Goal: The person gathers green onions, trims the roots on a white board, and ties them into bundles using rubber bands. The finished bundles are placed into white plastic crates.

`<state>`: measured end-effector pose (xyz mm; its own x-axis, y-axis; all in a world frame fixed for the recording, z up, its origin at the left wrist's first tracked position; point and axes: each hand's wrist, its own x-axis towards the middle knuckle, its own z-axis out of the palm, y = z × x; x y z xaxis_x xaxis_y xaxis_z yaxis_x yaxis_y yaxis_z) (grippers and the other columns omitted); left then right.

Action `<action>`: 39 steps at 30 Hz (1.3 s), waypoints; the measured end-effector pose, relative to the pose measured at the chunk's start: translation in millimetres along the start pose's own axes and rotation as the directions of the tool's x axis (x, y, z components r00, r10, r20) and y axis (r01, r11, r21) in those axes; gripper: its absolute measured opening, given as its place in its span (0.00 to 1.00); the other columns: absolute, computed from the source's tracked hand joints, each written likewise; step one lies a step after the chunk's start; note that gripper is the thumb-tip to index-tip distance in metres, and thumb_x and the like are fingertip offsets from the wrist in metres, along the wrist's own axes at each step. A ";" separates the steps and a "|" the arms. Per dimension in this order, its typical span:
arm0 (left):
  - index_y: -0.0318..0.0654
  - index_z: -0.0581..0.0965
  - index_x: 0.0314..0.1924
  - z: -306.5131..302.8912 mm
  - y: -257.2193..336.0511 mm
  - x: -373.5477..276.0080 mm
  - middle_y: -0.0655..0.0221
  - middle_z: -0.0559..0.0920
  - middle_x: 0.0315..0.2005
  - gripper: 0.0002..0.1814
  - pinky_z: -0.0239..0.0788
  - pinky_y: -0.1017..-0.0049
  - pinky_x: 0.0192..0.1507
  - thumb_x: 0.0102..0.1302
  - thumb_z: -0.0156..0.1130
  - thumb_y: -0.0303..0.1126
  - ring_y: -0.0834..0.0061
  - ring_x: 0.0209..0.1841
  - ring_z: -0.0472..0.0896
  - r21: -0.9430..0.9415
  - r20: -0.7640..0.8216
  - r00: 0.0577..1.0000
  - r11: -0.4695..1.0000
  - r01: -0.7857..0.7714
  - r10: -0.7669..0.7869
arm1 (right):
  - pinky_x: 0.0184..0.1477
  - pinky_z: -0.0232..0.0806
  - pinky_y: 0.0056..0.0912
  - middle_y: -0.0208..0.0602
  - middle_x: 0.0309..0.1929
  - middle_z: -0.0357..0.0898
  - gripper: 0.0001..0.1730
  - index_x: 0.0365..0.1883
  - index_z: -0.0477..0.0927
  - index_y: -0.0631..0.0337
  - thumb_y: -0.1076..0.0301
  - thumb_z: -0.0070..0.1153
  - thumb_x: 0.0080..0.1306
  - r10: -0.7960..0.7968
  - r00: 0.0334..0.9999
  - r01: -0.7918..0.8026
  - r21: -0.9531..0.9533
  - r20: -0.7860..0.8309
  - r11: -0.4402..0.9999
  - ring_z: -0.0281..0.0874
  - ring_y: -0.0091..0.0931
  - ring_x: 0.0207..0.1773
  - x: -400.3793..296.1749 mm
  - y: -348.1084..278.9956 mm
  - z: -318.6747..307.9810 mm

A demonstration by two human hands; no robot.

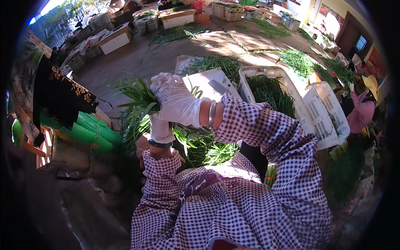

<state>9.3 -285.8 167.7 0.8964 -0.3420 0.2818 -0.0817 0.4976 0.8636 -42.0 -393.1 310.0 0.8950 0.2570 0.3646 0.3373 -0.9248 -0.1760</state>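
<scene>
My right hand, in a white glove and with a silver bangle at the wrist, closes around a bunch of long green leaves, likely garlic chives. Just below it, touching, is my left hand, gloved in white with a dark bangle; it is mostly covered by the right hand, and its fingers are hidden. The leaf tips spread out to the left of the hands. Under the hands and in front of my body lies a loose heap of the same greens.
A white plastic crate of greens stands right of a white box. Further right is another white crate, beside a person in a yellow hat. Green rolled material lies at left, near a person in dark floral clothing.
</scene>
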 end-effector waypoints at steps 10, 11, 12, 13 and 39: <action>0.40 0.69 0.44 -138.3 47.2 -70.6 0.75 0.71 0.27 0.09 0.55 0.62 0.67 0.64 0.57 0.28 0.76 0.38 0.71 -0.421 -0.208 0.974 0.891 -0.172 0.089 | 0.35 0.69 0.30 0.39 0.25 0.78 0.10 0.32 0.81 0.60 0.63 0.56 0.62 -0.106 0.965 -0.077 0.644 0.240 0.762 0.75 0.30 0.28 -87.3 64.5 51.3; 0.40 0.69 0.43 -154.0 44.1 -77.3 0.75 0.72 0.28 0.08 0.55 0.61 0.68 0.65 0.56 0.29 0.76 0.39 0.72 -0.409 -0.215 0.969 0.890 -0.200 0.119 | 0.34 0.68 0.28 0.39 0.25 0.78 0.10 0.30 0.81 0.60 0.64 0.55 0.62 -0.119 0.954 -0.109 0.686 0.277 0.719 0.75 0.27 0.27 -105.9 74.5 72.4; 0.40 0.70 0.43 -159.7 43.9 -84.7 0.75 0.72 0.28 0.08 0.55 0.60 0.67 0.66 0.56 0.29 0.76 0.39 0.72 -0.400 -0.279 0.954 0.891 -0.215 0.105 | 0.34 0.68 0.28 0.38 0.24 0.78 0.10 0.29 0.81 0.61 0.64 0.56 0.62 -0.074 0.923 -0.257 0.751 0.377 0.608 0.75 0.28 0.27 -125.7 77.8 89.8; 0.40 0.70 0.42 -163.7 44.6 -92.0 0.76 0.72 0.28 0.07 0.56 0.60 0.67 0.66 0.56 0.30 0.76 0.39 0.72 -0.389 -0.340 0.936 0.892 -0.230 0.092 | 0.34 0.68 0.28 0.36 0.23 0.77 0.10 0.27 0.81 0.62 0.63 0.57 0.61 -0.031 0.923 -0.302 0.770 0.385 0.562 0.75 0.29 0.27 -141.5 75.0 100.0; 0.40 0.79 0.34 -230.0 13.8 -131.1 0.66 0.83 0.38 0.10 0.73 0.62 0.50 0.63 0.55 0.37 0.65 0.42 0.80 -0.415 -0.751 0.622 0.891 -0.183 -0.221 | 0.21 0.62 0.29 0.32 0.20 0.69 0.13 0.41 0.79 0.57 0.68 0.60 0.55 -0.390 0.888 0.459 0.424 -0.243 0.781 0.69 0.27 0.20 -151.0 2.9 151.7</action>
<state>-9.1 -50.7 46.4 0.9030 0.2755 -0.3297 -0.0565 0.8368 0.5445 -131.8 -392.1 115.7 0.5925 0.5209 0.6144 0.7977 -0.4853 -0.3579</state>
